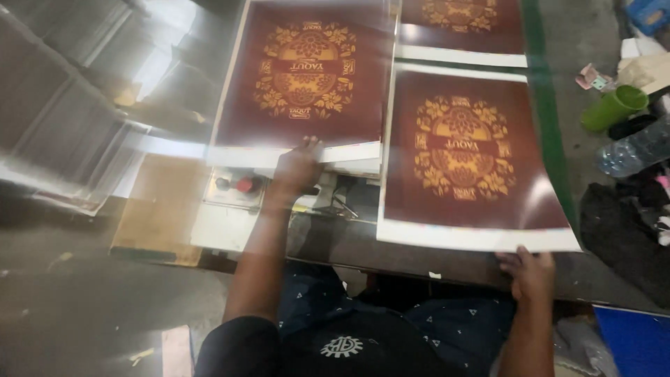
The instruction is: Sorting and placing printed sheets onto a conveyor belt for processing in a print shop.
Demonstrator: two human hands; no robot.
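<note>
1. Grey work table (pixel 349 241), running across the frame under the printed sheets.
2. Near printed sheet (pixel 467 157), dark maroon with a gold floral emblem and a white border, flat on the table right of centre, its white near edge just above the right hand.
3. Second printed sheet (pixel 307 77), same maroon-and-gold design, flat to the left and further away, its white near edge across the left fingertips.
4. Third sheet (pixel 460 28) of the same print, at the top edge, only partly in view.
5. Dark bundle of cloth (pixel 621 230) on the table's right side, beside the near sheet.
6. Clear plastic bottle (pixel 635 150) lying above the cloth, next to a green cup (pixel 614 108) tipped on its side.
7. Left hand (pixel 296 171), arm stretched forward, fingers bent onto the near edge of the second sheet, pressing or pinching it; exact grip unclear through blur.
8. Right hand (pixel 530 272) at the table's front edge, fingers curled at the near sheet's right corner, touching the border; firm hold or mere contact impossible to tell.
9. Control box with a red button (pixel 244 185), just left of the left hand.
</note>
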